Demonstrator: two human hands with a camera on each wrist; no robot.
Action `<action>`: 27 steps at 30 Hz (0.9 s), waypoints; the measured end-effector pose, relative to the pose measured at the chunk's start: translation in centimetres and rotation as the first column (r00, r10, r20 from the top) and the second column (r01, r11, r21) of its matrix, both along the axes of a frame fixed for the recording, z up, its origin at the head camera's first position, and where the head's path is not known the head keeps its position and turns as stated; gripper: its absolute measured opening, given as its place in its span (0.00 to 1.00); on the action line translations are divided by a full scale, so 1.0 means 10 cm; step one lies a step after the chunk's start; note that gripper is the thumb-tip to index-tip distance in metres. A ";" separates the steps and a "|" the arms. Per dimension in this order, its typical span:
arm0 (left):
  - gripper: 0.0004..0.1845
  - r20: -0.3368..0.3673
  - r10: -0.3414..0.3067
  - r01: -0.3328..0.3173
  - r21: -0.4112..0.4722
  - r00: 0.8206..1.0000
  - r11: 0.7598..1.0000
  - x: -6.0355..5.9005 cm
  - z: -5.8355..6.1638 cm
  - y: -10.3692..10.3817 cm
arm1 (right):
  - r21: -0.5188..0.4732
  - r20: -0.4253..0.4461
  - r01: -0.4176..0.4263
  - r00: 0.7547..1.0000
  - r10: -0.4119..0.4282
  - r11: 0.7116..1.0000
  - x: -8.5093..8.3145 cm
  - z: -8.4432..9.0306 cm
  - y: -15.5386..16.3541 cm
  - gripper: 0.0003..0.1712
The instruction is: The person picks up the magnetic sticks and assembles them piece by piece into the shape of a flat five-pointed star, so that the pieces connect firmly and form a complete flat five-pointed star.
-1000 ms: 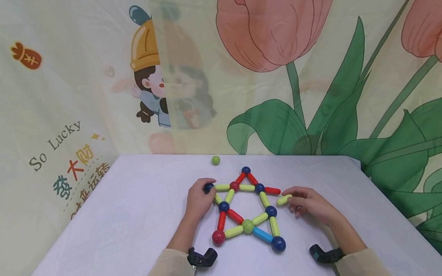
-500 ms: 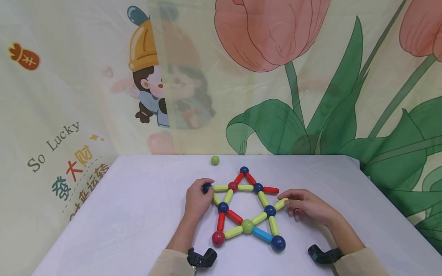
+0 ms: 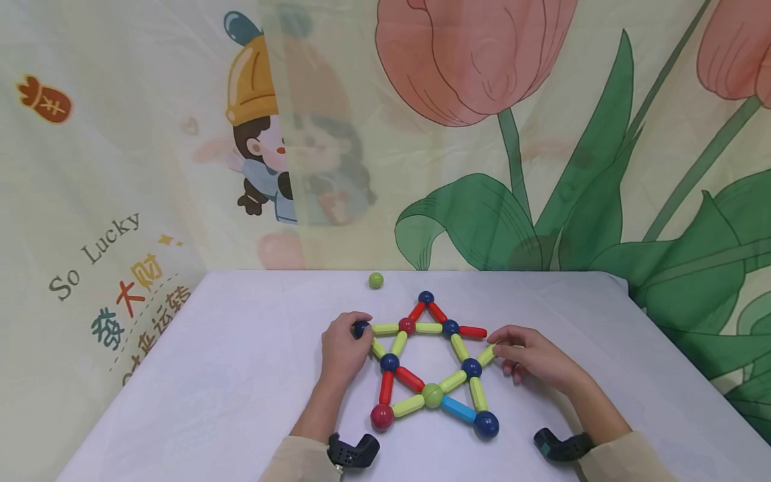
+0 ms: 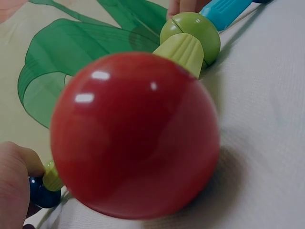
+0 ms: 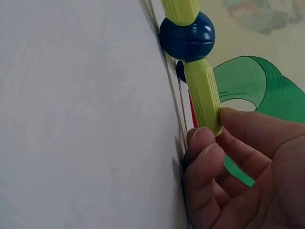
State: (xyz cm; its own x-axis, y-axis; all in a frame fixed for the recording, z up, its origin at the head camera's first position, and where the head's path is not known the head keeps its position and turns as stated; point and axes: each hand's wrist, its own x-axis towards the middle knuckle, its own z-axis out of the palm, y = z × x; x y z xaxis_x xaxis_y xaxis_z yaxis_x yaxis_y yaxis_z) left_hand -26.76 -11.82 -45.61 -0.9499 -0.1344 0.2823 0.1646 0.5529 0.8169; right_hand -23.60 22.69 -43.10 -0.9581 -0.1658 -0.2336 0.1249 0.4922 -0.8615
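A star-like frame of magnetic rods and balls lies flat on the table in the head view. At its left corner my left hand (image 3: 345, 349) grips a dark blue ball (image 3: 361, 329), partly covered by the fingers. On the other side, my right hand (image 3: 536, 353) pinches the outer end of a yellow-green magnetic rod (image 5: 204, 95) between thumb and fingers. The rod's inner end meets a blue ball (image 5: 187, 37) of the frame. Just beyond that hand, a red rod (image 3: 473, 331) sticks out from another blue ball (image 3: 450, 327), its outer end free.
A loose green ball (image 3: 376, 280) sits near the back edge of the white table (image 3: 241, 375). A red ball (image 4: 136, 136) and a large blue ball (image 3: 486, 424) form the frame's near corners. Behind hangs a printed cloth (image 3: 337, 241).
My right hand has moved slightly left and brought the yellow-green rod from apart to meeting the blue ball. My left hand stays on its ball.
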 end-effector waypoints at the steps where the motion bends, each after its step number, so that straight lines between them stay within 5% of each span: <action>1: 0.11 -0.002 0.006 -0.006 -0.009 1.000 1.000 0.00 0.00 -0.01 | 0.004 -0.003 0.007 1.000 -0.007 1.000 0.00 0.00 -0.01 0.21; 13: 0.10 -0.060 0.042 -0.052 -0.179 0.997 0.982 0.00 0.01 -0.04 | 0.194 -0.116 0.108 0.989 -0.086 0.975 -0.11 0.12 -0.09 0.19; 27: 0.09 -0.044 0.017 -0.020 -0.074 0.999 0.997 -0.05 -0.02 -0.12 | 0.138 -0.348 0.179 0.930 -0.121 0.974 -0.36 0.47 -0.52 0.19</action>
State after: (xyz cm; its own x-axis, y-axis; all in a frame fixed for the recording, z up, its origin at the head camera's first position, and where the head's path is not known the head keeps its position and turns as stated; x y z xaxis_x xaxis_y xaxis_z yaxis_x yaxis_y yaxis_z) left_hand -27.27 -12.99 -45.79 -0.9340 -0.1288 0.3332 0.1884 0.6148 0.7658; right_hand -27.16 17.49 -38.43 -0.9956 -0.0009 0.0938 -0.0736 0.6280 -0.7747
